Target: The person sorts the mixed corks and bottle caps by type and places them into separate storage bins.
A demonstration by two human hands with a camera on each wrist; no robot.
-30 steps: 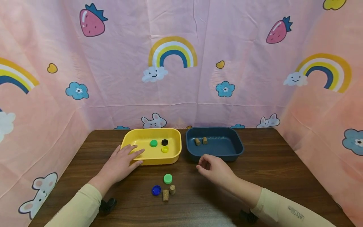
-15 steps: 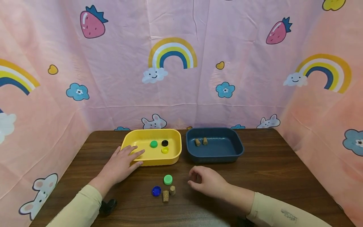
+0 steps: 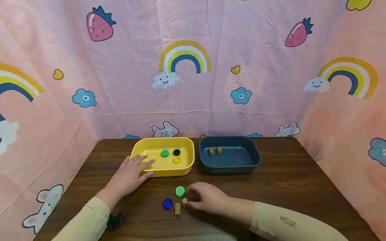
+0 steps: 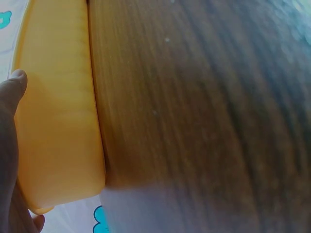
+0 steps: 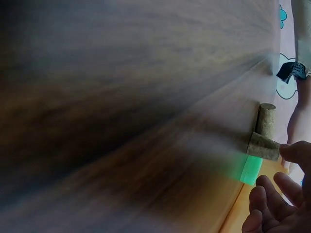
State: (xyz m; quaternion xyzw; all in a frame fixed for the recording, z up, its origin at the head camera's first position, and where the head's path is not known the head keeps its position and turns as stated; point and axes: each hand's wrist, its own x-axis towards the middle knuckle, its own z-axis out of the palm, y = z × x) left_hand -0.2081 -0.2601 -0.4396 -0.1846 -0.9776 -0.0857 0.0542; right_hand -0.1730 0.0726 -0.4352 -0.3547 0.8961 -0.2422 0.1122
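Note:
My left hand [image 3: 131, 172] rests with spread fingers over the front left rim of the yellow bin [image 3: 163, 172]; its thumb also shows against the bin wall in the left wrist view. Loosely bent, my right hand [image 3: 208, 197] reaches in low from the right, thumb tip right at a cork [image 3: 184, 202] and the other fingers apart from it. A second cork [image 3: 177, 209] lies just left of that one. Close by are a light green bottle cap [image 3: 180, 191] and a blue bottle cap [image 3: 167, 203]. In the right wrist view, the thumb [image 5: 296, 153] overlaps the nearer cork's end.
Inside the yellow bin lie a green cap [image 3: 165, 153], a black cap [image 3: 176, 152] and a yellow cap [image 3: 176, 160]. Beside it, a dark blue bin [image 3: 230, 170] holds two corks [image 3: 219, 150]. A printed curtain [image 3: 193, 93] surrounds the brown wooden table [image 3: 280, 180].
My right hand has moved from the front of the dark blue bin down and left to the loose corks and caps. My left hand has stayed on the yellow bin.

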